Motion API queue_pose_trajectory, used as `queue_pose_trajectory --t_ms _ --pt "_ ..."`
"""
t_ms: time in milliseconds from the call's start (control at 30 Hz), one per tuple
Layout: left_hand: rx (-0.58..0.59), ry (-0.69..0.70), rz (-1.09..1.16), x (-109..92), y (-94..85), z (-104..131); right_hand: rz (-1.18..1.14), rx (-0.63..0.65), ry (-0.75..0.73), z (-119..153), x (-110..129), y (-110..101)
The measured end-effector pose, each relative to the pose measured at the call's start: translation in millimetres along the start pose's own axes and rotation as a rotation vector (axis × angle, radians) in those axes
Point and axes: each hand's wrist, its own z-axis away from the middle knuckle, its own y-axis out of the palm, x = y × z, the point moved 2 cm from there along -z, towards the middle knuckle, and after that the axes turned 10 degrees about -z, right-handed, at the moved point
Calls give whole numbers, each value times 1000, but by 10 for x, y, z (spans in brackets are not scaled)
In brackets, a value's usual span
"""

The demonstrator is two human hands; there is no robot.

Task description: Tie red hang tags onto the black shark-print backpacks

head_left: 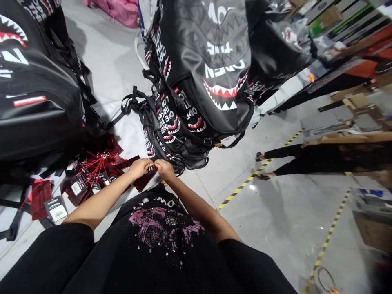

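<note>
My left hand (141,167) and my right hand (165,169) meet at the near edge of the white table, fingers pinched together. Between the fingertips is a small black hang tag (150,169), mostly covered by them. A dark red card (143,182) lies just below the hands. Right beyond them stands a stack of black backpacks (225,69) printed with shark mouths and white lettering. To the left of my forearm lies a pile of black hang tags (78,185) with red strings (102,160) gathered in a bunch.
Another black backpack (39,102) fills the left side of the table (113,53). A pink bag (121,11) lies at the back. Rightward, yellow-black tape (241,187) marks the grey floor. A person in black (318,159) stands there near cardboard boxes (358,102).
</note>
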Motion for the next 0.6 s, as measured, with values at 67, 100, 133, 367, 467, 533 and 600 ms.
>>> queue_pose_trajectory --t_ms 67,100,133,367,467,533,600 --pt "10 -16 -28 0 12 11 63 35 -15 3 15 -6" --pt "14 -28 -41 -6 13 19 98 55 -29 8 24 -9" --pt "18 -38 -53 -17 10 30 133 73 -44 15 34 -10" --pt "135 -108 -167 -144 -35 58 262 142 -162 2 13 33" --pt "118 -136 -222 -164 -7 47 233 115 -242 -3 -22 66" --pt "105 -124 -234 -178 45 42 158 77 -294 3 -81 95" --pt "100 -104 -246 -193 118 27 66 59 -324 -20 -188 134"
